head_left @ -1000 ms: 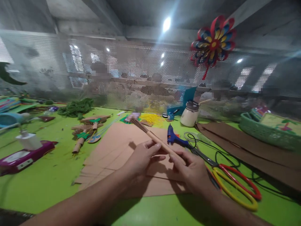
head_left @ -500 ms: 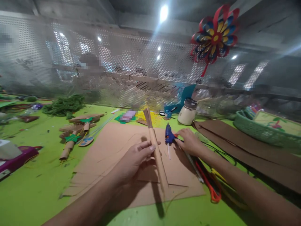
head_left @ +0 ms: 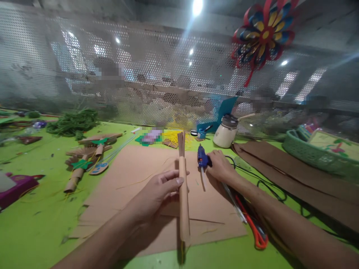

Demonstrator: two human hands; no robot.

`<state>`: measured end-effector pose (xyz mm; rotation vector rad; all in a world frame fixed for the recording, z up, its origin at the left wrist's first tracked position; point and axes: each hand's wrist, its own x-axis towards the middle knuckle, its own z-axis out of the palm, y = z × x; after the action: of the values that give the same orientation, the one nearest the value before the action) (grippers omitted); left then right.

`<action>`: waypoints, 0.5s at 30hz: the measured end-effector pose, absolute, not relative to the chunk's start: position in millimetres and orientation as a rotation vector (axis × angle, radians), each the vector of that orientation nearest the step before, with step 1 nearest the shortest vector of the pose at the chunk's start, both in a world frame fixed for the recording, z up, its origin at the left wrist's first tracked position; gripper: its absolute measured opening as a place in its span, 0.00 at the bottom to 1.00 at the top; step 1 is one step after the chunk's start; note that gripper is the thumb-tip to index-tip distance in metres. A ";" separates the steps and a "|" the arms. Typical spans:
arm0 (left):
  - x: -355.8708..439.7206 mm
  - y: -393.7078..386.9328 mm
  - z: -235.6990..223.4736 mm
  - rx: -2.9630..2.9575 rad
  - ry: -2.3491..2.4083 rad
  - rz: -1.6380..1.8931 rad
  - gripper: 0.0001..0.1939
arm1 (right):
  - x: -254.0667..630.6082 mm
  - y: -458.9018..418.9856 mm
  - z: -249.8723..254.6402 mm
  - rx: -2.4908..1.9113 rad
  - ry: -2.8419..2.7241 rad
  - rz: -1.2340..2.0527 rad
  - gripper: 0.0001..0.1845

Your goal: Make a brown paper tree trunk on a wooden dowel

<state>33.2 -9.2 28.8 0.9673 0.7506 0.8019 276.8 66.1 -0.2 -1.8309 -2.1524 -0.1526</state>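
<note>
Paper tube: the slim brown paper tube (head_left: pixel 183 209) is held nearly upright in the view, above the brown sheets (head_left: pixel 131 160), its fringed end (head_left: pixel 181 144) pointed away.
Left hand: the paper tube is gripped around its middle by the left hand (head_left: pixel 165 185), with the thumb laid across the front.
Right hand: the handle of the blue glue gun (head_left: pixel 201 155) is grasped by the right hand (head_left: pixel 221 164); the fingertips are partly hidden.
Glue gun: it is placed right of the paper tube, with a pale glue stick (head_left: pixel 203 181) seen at its near end.
In the way: the orange-red handle (head_left: pixel 259 239) and the black cord (head_left: pixel 263 185) are partly covered by the right forearm.
Far edge: yellow strands (head_left: pixel 182 139) and a cream jar (head_left: pixel 225 134) are set before a perforated screen (head_left: pixel 157 56).
Left side: small tube figures (head_left: pixel 74 179), green strands (head_left: pixel 74 123) and a purple power strip (head_left: pixel 17 186) are spread on the green table (head_left: pixel 36 224).
Right side: dark brown sheets (head_left: pixel 266 157) are laid near a green basket (head_left: pixel 308 153).
Above: a looped flower ornament (head_left: pixel 266 34) is seen.
</note>
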 end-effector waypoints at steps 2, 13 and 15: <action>33.5 -9.0 27.8 0.959 0.762 0.816 0.12 | 282.0 56.0 13.1 -1.794 -2.105 -0.102 0.16; 33.8 -4.6 22.2 0.997 0.813 0.826 0.14 | 284.6 -34.0 61.8 -1.390 -1.958 0.693 0.24; 33.8 -4.3 21.9 0.998 0.813 0.817 0.13 | 283.7 -34.0 59.0 -1.394 -1.974 0.639 0.24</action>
<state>33.8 -4.3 21.9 0.9977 0.8132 0.8171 283.7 -34.0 59.0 -1.3939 -1.9744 0.6392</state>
